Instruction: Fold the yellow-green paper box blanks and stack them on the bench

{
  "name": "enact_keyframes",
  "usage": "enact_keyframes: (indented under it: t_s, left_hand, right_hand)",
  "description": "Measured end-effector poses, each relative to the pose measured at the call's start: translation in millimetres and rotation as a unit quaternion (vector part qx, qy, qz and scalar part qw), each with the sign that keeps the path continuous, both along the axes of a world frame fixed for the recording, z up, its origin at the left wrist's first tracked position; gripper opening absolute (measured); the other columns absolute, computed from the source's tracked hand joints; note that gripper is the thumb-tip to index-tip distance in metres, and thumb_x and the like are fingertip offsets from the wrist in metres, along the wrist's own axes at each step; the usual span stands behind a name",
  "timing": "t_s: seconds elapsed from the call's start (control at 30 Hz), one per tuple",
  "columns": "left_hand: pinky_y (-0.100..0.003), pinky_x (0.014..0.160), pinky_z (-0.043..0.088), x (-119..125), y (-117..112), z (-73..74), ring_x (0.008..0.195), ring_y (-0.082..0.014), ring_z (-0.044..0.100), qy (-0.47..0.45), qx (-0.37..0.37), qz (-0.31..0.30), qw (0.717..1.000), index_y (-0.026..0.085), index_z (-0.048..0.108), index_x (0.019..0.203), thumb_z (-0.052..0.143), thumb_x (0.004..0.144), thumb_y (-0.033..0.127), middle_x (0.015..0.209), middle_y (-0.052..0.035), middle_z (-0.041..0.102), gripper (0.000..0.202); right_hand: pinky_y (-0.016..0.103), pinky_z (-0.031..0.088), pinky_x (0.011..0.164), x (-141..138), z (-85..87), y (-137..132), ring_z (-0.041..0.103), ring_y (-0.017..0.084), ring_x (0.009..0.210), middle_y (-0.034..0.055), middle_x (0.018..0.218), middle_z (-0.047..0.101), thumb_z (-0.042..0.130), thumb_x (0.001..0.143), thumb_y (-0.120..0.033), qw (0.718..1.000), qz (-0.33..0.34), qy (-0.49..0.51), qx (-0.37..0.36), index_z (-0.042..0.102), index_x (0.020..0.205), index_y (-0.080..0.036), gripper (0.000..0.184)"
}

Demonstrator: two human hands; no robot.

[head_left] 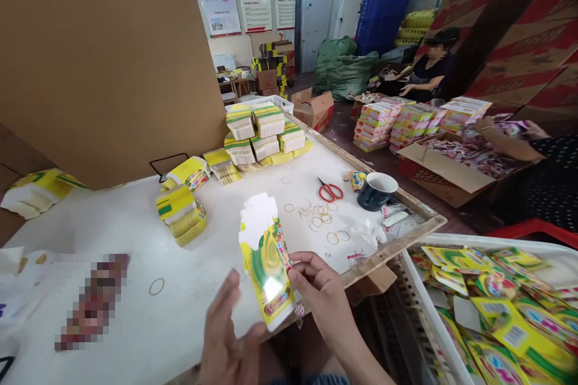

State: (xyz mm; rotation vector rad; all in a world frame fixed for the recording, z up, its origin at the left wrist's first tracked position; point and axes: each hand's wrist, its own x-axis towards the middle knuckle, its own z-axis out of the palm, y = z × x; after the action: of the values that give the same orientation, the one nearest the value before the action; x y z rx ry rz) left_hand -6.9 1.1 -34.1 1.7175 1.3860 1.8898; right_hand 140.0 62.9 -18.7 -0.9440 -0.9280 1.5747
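Observation:
A flat yellow and green printed carton (267,264) with a white inner flap stands upright between my hands near the front edge of the white table (135,313). My right hand (323,292) pinches its right edge with thumb and fingers. My left hand (228,331) is under its lower left corner, fingers curled up against its glossy face. Folded cartons (181,212) of the same print lie in a small pile just left of it.
Bundled stacks of flat cartons (264,135) sit at the table's far side. Red scissors (329,191), loose rubber bands (318,213) and a dark mug (377,190) lie at right. A white bin (451,343) of yellow packets stands lower right. Two other people sit beyond.

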Motion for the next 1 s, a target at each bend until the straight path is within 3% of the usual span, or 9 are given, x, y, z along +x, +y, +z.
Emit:
enact_keyframes:
  t_s: [0.07, 0.13, 0.2, 0.27, 0.53, 0.7, 0.8, 0.9, 1.0]
  left_hand:
    - [-0.033, 0.101, 0.048, -3, 4, 7.2, 0.127, -0.0258, 0.051, -0.204, -0.115, -0.034, 0.972, 0.024, 0.053, 0.131, 0.063, 0.084, 0.022, 0.141, -0.0090, 0.053, 0.048]
    - [-0.040, 0.092, 0.053, -7, 7, 13.5, 0.116, -0.0323, 0.060, -0.326, -0.227, -0.127, 0.909, 0.021, 0.062, 0.123, 0.068, 0.079, 0.040, 0.128, -0.0140, 0.064, 0.047]
    - [-0.041, 0.085, 0.055, -10, 10, 16.7, 0.103, -0.0344, 0.066, -0.373, -0.289, -0.200, 0.858, 0.019, 0.070, 0.111, 0.075, 0.069, 0.048, 0.112, -0.0152, 0.072, 0.051]
    - [-0.040, 0.081, 0.056, -11, 11, 17.0, 0.096, -0.0329, 0.069, -0.385, -0.309, -0.230, 0.839, 0.020, 0.073, 0.102, 0.079, 0.062, 0.049, 0.102, -0.0129, 0.076, 0.050]
    - [-0.039, 0.078, 0.057, -1, 12, 19.0, 0.087, -0.0276, 0.071, -0.425, -0.332, -0.184, 0.822, 0.019, 0.073, 0.096, 0.074, 0.074, 0.039, 0.089, -0.0084, 0.078, 0.030]
    - [-0.033, 0.075, 0.057, -2, 14, 20.7, 0.092, -0.0249, 0.070, -0.338, -0.316, -0.117, 0.879, 0.018, 0.054, 0.117, 0.070, 0.078, 0.035, 0.097, -0.0087, 0.076, 0.045]
    - [-0.032, 0.074, 0.058, 0, 12, 24.8, 0.093, -0.0234, 0.070, -0.315, -0.290, -0.091, 0.899, 0.025, 0.035, 0.129, 0.073, 0.076, 0.029, 0.100, -0.0067, 0.075, 0.066]
    - [-0.033, 0.072, 0.058, 1, 8, 30.1, 0.089, -0.0249, 0.071, -0.316, -0.289, -0.116, 0.896, 0.026, 0.030, 0.136, 0.071, 0.077, 0.029, 0.102, -0.0086, 0.074, 0.072]
    - [-0.036, 0.073, 0.058, -3, 4, 34.9, 0.086, -0.0262, 0.072, -0.295, -0.321, -0.186, 0.880, 0.026, 0.035, 0.136, 0.070, 0.078, 0.030, 0.101, -0.0094, 0.073, 0.068]
  right_hand:
    - [0.024, 0.045, 0.065, -2, -0.8, -4, 0.057, 0.013, 0.065, -0.0004, 0.067, 0.064, 0.076, 0.072, -0.041, 0.999, 0.023, 0.017, -0.016, 0.065, 0.090, -0.017, 0.033]
    - [0.024, 0.046, 0.065, -4, 2.0, -8, 0.058, 0.014, 0.065, 0.0004, 0.067, 0.065, 0.078, 0.068, -0.043, 0.997, 0.053, 0.035, -0.035, 0.065, 0.086, -0.017, 0.034]
    - [0.024, 0.046, 0.065, -4, 7.2, -11, 0.060, 0.014, 0.065, 0.0013, 0.068, 0.067, 0.079, 0.066, -0.044, 0.995, 0.081, 0.040, -0.046, 0.067, 0.082, -0.017, 0.034]
    - [0.026, 0.048, 0.068, -4, 13.1, -12, 0.062, 0.016, 0.069, 0.0025, 0.070, 0.068, 0.079, 0.066, -0.046, 0.994, 0.100, 0.034, -0.042, 0.069, 0.080, -0.017, 0.034]
    - [0.028, 0.048, 0.061, -2, 18.4, -17, 0.058, 0.018, 0.065, 0.0029, 0.064, 0.065, 0.075, 0.065, -0.053, 0.992, 0.108, -0.071, -0.001, 0.070, 0.071, -0.016, 0.037]
    - [0.024, 0.041, 0.056, -9, 0.2, -20, 0.048, 0.014, 0.057, -0.0009, 0.060, 0.055, 0.066, 0.077, -0.040, 0.986, 0.040, -0.160, 0.035, 0.060, 0.069, -0.017, 0.026]
    - [0.023, 0.040, 0.056, -8, -2.3, -21, 0.046, 0.012, 0.058, -0.0011, 0.071, 0.057, 0.063, 0.079, -0.028, 0.979, 0.035, -0.189, 0.073, 0.059, 0.085, -0.018, 0.012]
    - [0.024, 0.044, 0.062, -1, 3.1, -21, 0.052, 0.013, 0.066, 0.0033, 0.096, 0.060, 0.059, 0.082, -0.025, 0.975, 0.077, -0.182, 0.106, 0.051, 0.118, -0.022, 0.037]
    - [0.025, 0.046, 0.066, 7, 7.3, -19, 0.055, 0.014, 0.072, 0.0046, 0.102, 0.060, 0.056, 0.087, -0.029, 0.969, 0.117, -0.174, 0.128, 0.046, 0.130, -0.026, 0.044]
